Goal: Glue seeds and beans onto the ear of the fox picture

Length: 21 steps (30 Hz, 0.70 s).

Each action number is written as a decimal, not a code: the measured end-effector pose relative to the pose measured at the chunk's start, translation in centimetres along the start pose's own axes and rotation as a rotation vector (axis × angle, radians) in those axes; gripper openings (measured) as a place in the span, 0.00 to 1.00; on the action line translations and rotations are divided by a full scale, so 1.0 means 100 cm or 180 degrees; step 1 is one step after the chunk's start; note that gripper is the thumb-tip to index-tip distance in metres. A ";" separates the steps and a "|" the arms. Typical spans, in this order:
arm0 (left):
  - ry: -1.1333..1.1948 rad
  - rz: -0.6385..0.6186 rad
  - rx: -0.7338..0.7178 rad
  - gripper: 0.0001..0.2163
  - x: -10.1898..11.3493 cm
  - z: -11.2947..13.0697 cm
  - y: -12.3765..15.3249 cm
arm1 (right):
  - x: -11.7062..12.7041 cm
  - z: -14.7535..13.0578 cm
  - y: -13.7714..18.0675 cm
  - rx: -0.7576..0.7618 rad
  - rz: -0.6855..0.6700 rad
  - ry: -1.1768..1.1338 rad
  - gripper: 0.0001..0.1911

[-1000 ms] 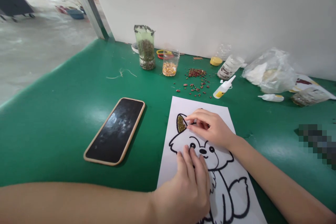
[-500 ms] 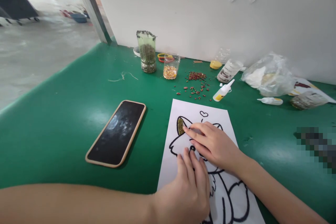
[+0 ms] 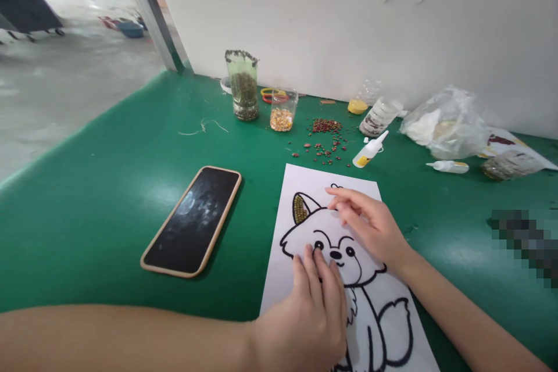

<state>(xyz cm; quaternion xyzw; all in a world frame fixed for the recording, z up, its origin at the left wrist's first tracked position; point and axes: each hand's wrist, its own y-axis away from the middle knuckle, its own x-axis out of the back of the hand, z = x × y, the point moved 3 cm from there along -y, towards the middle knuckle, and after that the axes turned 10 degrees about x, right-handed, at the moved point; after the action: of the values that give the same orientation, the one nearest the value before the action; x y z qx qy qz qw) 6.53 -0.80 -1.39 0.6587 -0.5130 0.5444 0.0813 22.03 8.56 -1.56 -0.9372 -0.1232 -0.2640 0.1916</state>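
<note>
A white sheet (image 3: pixel 283 279) with a fox outlined in thick black lines lies on the green table. Small greenish seeds (image 3: pixel 299 209) fill most of the fox's left-hand ear. My left hand (image 3: pixel 311 308) rests on the sheet over the lower face and body, its fingers stretched out and holding nothing. Over the top of the head and the other ear is my right hand (image 3: pixel 370 224), index finger extended and the others loosely bent. Nothing shows in its fingers; whether it touches the paper I cannot tell.
Behind the sheet lie scattered red-brown beans (image 3: pixel 326 126), a cup of corn kernels (image 3: pixel 281 119), a green container of seeds (image 3: pixel 244 90) and a glue bottle (image 3: pixel 369 150). A phone (image 3: pixel 192 221) lies to the left. A plastic bag (image 3: pixel 444 125) and second glue bottle (image 3: pixel 449 167) are at right.
My right hand has moved right and away from the seeded ear, uncovering the ear and the fox's eyes and nose. My left hand has stayed in place.
</note>
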 end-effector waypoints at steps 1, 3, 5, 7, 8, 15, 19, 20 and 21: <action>-0.0012 -0.0011 -0.0011 0.20 -0.001 0.000 0.000 | 0.002 0.005 -0.002 -0.0233 0.0168 -0.0266 0.14; -0.0033 0.0007 -0.0033 0.20 -0.002 0.000 0.000 | 0.004 0.012 -0.010 -0.0549 0.0319 -0.0615 0.15; -0.0066 0.0048 -0.0043 0.20 -0.002 0.000 0.000 | 0.004 0.017 -0.024 -0.0667 0.0331 -0.0637 0.15; -0.0094 0.0088 -0.0024 0.19 -0.002 -0.001 0.001 | 0.008 0.019 -0.043 -0.0619 0.0376 -0.0394 0.15; -0.0103 0.0088 -0.0023 0.19 -0.002 -0.001 0.001 | 0.011 0.019 -0.054 -0.0534 0.0434 -0.0196 0.15; -0.0113 0.0069 -0.0077 0.20 0.000 -0.002 0.000 | 0.023 0.021 -0.129 0.0136 0.0261 0.2221 0.06; -0.0129 0.0076 -0.0092 0.19 -0.001 -0.003 -0.001 | 0.022 0.030 -0.146 -0.0152 -0.0048 0.2946 0.08; -0.0132 0.0063 -0.0111 0.19 0.000 -0.003 -0.001 | 0.022 0.032 -0.147 -0.0192 -0.0091 0.2958 0.07; -0.0134 0.0059 -0.0127 0.19 0.000 -0.003 -0.001 | 0.022 0.034 -0.147 -0.0191 -0.0127 0.2937 0.06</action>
<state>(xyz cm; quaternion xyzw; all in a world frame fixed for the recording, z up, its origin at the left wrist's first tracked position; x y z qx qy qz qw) 6.38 -0.54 -1.22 0.6635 -0.5314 0.5208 0.0786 20.49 23.46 1.26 -0.7244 -0.0353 -0.6606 0.1941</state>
